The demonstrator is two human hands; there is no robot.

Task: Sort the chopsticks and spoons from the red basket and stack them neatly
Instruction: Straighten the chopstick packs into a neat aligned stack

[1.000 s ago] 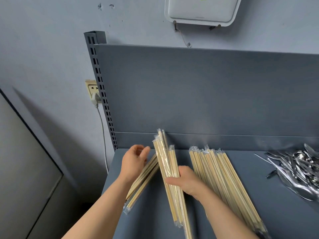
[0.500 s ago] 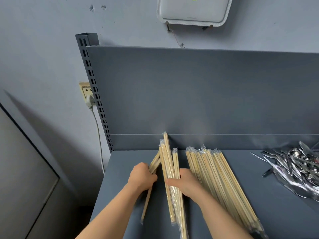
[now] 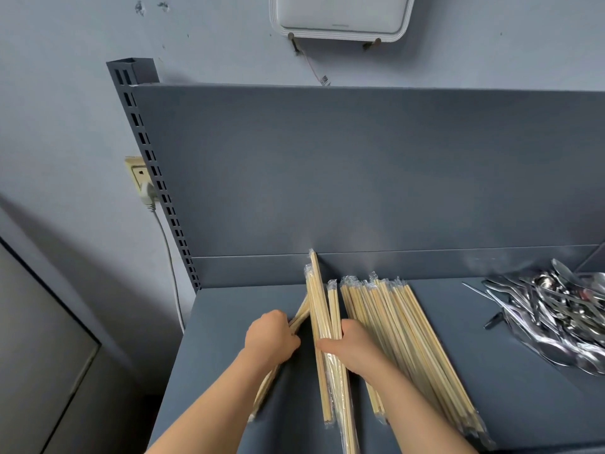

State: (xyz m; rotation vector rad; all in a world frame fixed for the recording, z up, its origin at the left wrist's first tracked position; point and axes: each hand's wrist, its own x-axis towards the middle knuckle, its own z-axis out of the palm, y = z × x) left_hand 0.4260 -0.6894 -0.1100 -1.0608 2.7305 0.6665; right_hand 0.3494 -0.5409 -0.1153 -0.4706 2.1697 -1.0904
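On the grey shelf (image 3: 510, 401) lies a row of plastic-wrapped wooden chopstick pairs (image 3: 406, 342), lined up side by side. My right hand (image 3: 352, 344) grips a few more wrapped chopsticks (image 3: 319, 303) just left of that row, their tips pointing at the back panel. A slanted small bundle of chopsticks (image 3: 266, 389) is held by my left hand (image 3: 271, 337), leaning toward the right hand's bundle. A loose heap of metal spoons (image 3: 556, 309) lies at the far right. The red basket is out of view.
A tall grey back panel (image 3: 360, 165) closes the shelf behind; a perforated upright (image 3: 154, 178) marks its left end. Left of the shelf edge there is a drop to the floor, with a wall socket and cable (image 3: 147, 188). A white box (image 3: 340, 14) hangs on the wall above.
My left hand has closed round its chopsticks and swung them from a flat slant toward the right hand's bundle. The right hand's bundle has stayed nearly in place.
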